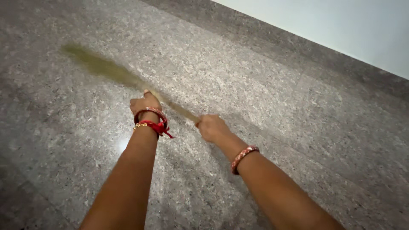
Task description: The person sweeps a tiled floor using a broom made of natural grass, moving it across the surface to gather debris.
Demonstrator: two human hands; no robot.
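Broom (106, 70): long axis runs from lower right to upper left, bristle end (olive-green, blurred) pointing away over the grey speckled floor (264, 85). Left hand (145, 104) wrapped around the shaft mid-length; right hand (211, 127) clenched on the handle end.

A grey speckled stone floor (298, 127) fills nearly the whole view, with faint tile joints and a pale glare spot. A darker grey skirting band (272, 40) borders it, apparently stone, below a plain whitish wall (353, 25).
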